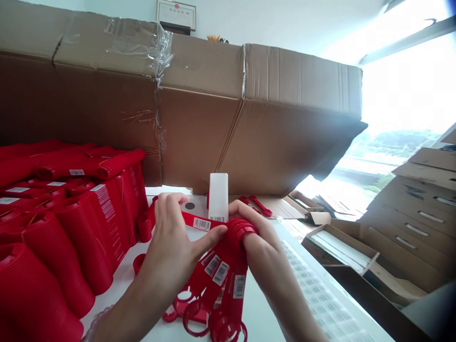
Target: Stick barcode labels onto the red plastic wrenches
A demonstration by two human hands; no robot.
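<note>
Holding a fan of red pieces [223, 266], the right hand [263, 232] is closed around their stacked ring ends above the middle of the white worktop [258, 316]; barcode labels show on several of them, and their other looped ends hang downward. The left hand [171, 242] has its thumb and fingers apart, with a red labelled strip [192, 221] running between it and the stacked rings. The left thumb reaches across to those rings; whether it presses on them cannot be told.

Just beyond the strip stands an upright white block [218, 194], its foot hidden behind the red plastic. Farther back, a large taped cardboard box [199, 128] spans most of the width and shuts off the far side. Bundles of red parts [92, 228] crowd the left side, stacked close to the left forearm. Loose red pieces [256, 205] lie beyond the right hand, near the box.

Sheets of barcode labels [320, 294] lie to the right of the right forearm. Past them sit an open carton [338, 249] with white contents and a pile of cardboard [409, 213], with a bright window [395, 95] behind. A framed certificate [177, 14] hangs on the wall.
</note>
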